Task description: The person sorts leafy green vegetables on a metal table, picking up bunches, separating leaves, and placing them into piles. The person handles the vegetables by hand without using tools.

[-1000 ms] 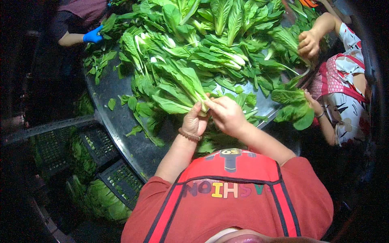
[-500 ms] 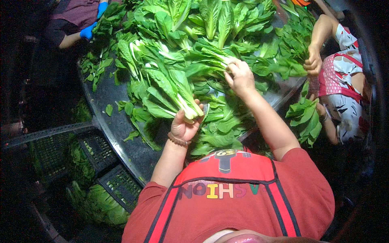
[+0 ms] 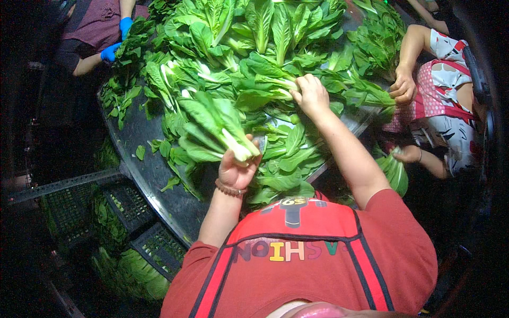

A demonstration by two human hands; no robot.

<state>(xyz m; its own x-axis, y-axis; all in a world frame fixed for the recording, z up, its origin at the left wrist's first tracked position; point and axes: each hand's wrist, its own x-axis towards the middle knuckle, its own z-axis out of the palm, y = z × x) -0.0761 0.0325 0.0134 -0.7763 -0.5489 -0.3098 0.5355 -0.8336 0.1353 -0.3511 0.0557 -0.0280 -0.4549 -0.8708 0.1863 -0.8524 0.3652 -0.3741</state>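
Observation:
A bunch of leafy greens [image 3: 214,127], with long green leaves and pale stem ends, rests in my left hand [image 3: 237,168]. Its stems lie across my palm, with the fingers curled round them and the leaves fanning away from me. Further off and to the right, my right hand [image 3: 313,96] is closed on the stem end of a second head of leafy greens [image 3: 265,87], whose leaves point left over the pile. A small grey piece beside my left fingertips is too unclear to name. Under and between my hands lie loose green leaves [image 3: 289,159].
A big heap of greens [image 3: 212,32] covers much of the dark metal table [image 3: 154,185]. Black crates [image 3: 159,246] stand below its left edge, with greens around them. A blue-gloved co-worker [image 3: 110,52] is at far left; another co-worker [image 3: 404,87] handles greens at right.
The bunch in my left hand has shifted slightly left and down. My right hand still grips its stems. At right, the co-worker's lower hand and greens have moved down and left.

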